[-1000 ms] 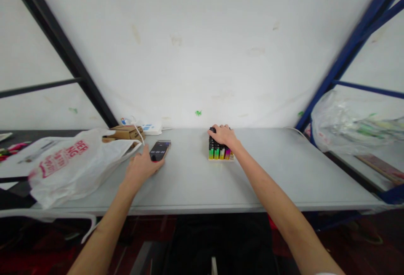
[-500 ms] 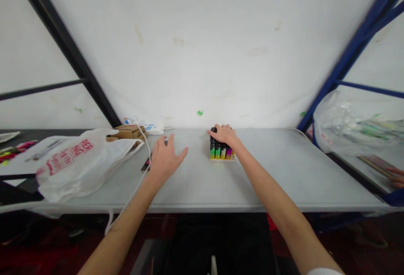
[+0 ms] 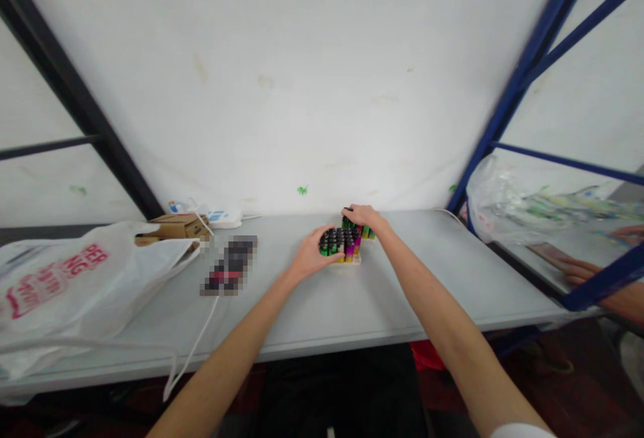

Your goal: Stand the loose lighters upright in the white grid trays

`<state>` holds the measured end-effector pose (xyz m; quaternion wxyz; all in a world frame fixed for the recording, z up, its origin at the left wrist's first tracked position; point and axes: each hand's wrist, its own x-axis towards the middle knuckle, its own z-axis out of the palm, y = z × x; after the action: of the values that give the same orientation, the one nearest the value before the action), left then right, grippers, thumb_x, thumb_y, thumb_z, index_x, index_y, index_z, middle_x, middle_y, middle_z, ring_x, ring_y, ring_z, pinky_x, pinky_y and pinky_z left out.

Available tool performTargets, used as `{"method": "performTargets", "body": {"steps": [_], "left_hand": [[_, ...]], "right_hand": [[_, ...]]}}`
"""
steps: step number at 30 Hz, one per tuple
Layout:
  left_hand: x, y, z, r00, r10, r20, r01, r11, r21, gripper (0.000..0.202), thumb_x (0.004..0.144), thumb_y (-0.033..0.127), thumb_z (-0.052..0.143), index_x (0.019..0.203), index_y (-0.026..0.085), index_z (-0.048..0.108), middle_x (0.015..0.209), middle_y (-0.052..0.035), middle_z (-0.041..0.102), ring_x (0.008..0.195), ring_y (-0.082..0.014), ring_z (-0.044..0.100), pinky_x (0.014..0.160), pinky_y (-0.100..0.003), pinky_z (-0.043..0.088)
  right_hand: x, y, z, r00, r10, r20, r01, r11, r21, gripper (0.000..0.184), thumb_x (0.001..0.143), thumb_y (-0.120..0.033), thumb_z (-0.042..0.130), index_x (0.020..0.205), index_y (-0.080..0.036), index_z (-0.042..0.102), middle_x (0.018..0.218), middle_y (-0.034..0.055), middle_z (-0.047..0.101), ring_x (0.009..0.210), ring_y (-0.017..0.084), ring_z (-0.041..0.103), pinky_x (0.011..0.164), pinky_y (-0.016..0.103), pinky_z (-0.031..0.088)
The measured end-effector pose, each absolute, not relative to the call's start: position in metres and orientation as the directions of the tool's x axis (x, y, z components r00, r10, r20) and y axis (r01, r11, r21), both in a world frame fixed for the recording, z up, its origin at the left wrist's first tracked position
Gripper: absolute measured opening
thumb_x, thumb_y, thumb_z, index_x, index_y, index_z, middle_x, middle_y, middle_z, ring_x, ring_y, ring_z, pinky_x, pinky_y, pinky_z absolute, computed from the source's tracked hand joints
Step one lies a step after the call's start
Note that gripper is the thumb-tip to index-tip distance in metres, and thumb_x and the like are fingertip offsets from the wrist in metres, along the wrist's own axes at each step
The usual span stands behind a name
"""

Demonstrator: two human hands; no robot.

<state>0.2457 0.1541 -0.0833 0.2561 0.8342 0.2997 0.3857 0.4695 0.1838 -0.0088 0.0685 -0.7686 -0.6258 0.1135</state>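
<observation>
A block of cigarette lighters, green, yellow and purple with black tops, stands upright in a low pale tray on the grey table. My left hand wraps round the left side of this block, its thumb across the front. Just behind and to the right, my right hand grips a smaller cluster of lighters from above. That cluster is apart from the block at its front. The right fingertips are partly hidden behind the lighters.
On the left lie a white plastic bag, a cardboard box, a power strip and a blurred dark flat object with a white cable. Beyond the blue frame on the right are a clear bag and another person's hands.
My left hand has moved right from beside the dark object onto the lighters. My right hand has shifted a cluster of lighters back and right of the block. The view has turned slightly.
</observation>
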Motion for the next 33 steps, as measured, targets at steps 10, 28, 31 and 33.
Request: {"method": "performTargets", "body": {"steps": [10,28,31,33], "left_hand": [[0.22,0.163,-0.063,0.564,0.713,0.416,0.431,-0.684,0.588,0.068,0.074,0.052,0.087,0.132,0.023,0.065,0.129,-0.0079,0.076,0.12,-0.0306,0.071,0.111,-0.045,0.054],[0.204,0.17,-0.055,0.547,0.738,0.396,0.546,-0.673,0.499,0.071,0.077,0.055,0.086,0.136,0.023,0.064,0.134,-0.0098,0.071,0.126,-0.0318,0.067,0.117,-0.047,0.05],[0.201,0.172,-0.056,0.548,0.737,0.397,0.551,-0.675,0.491,0.07,0.078,0.057,0.085,0.137,0.025,0.065,0.131,-0.0083,0.072,0.123,-0.0318,0.069,0.115,-0.047,0.052],[0.2,0.17,-0.055,0.532,0.731,0.428,0.561,-0.682,0.468,0.073,0.076,0.057,0.087,0.138,0.025,0.064,0.134,-0.0093,0.069,0.126,-0.0326,0.067,0.116,-0.048,0.052]], "right_hand": [[0.491,0.121,-0.016,0.217,0.976,-0.007,0.96,-0.215,-0.179,0.08,0.106,-0.079,0.025,0.149,-0.022,0.062,0.142,0.0219,0.07,0.137,0.039,0.062,0.115,0.058,0.041],[0.488,0.119,-0.018,0.147,0.984,0.103,0.974,-0.126,-0.19,0.08,0.103,-0.08,0.04,0.15,-0.018,0.059,0.126,0.0217,0.078,0.119,0.037,0.073,0.099,0.039,0.052],[0.5,0.133,-0.009,0.214,0.975,-0.067,0.929,-0.224,-0.294,0.081,0.105,-0.078,0.037,0.14,-0.013,0.069,0.13,0.0225,0.077,0.119,0.034,0.075,0.095,0.036,0.053],[0.51,0.137,-0.006,0.227,0.963,-0.147,0.906,-0.264,-0.331,0.082,0.108,-0.075,0.031,0.131,-0.01,0.076,0.133,0.0223,0.077,0.118,0.032,0.075,0.095,0.033,0.054]]}}
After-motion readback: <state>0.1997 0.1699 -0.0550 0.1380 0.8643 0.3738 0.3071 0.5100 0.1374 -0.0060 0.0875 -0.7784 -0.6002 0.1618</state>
